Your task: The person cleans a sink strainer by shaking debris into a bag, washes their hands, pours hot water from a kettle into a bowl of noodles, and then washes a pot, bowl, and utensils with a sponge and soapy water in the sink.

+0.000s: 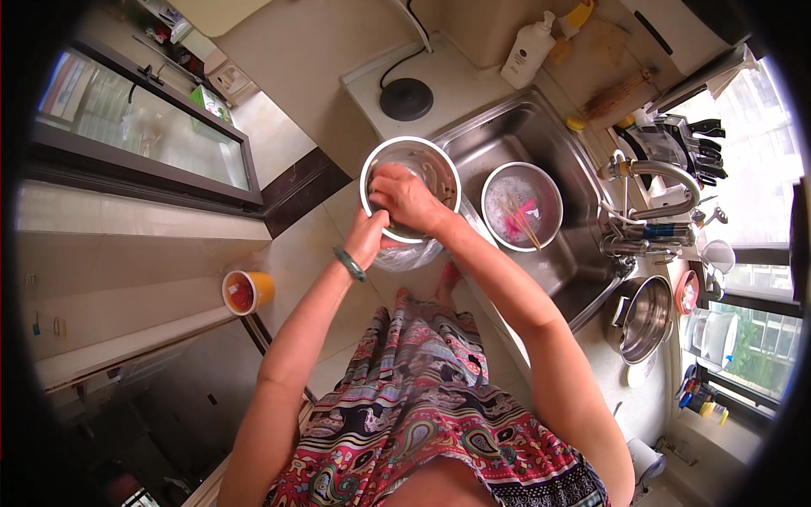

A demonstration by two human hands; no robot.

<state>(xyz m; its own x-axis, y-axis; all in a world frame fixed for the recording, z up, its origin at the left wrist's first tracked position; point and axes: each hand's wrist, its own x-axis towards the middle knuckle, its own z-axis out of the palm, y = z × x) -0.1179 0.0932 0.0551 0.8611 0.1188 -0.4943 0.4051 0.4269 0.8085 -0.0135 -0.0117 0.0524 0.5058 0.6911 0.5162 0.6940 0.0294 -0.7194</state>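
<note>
A round metal bowl with a pale rim (457, 184) is held up in front of me, left of the sink. My left hand (369, 236) grips its near left rim, thumb on top. Inside the bowl reaches my right hand (402, 193), its fingers bent against the left inner wall; whether they pinch anything is hidden. Clear plastic film (408, 256) hangs beneath the bowl. In the steel sink (573, 253) stands a second metal bowl (561, 209) of sudsy water, holding a pink item (516, 223) and wooden chopsticks (527, 229).
The faucet (665, 168) arches over the sink's right side. A steel pot (646, 320) stands on the counter nearby, and a white pump bottle (527, 52) behind the sink. A black round base (406, 99) lies on the far counter. An orange tub (263, 290) is at left.
</note>
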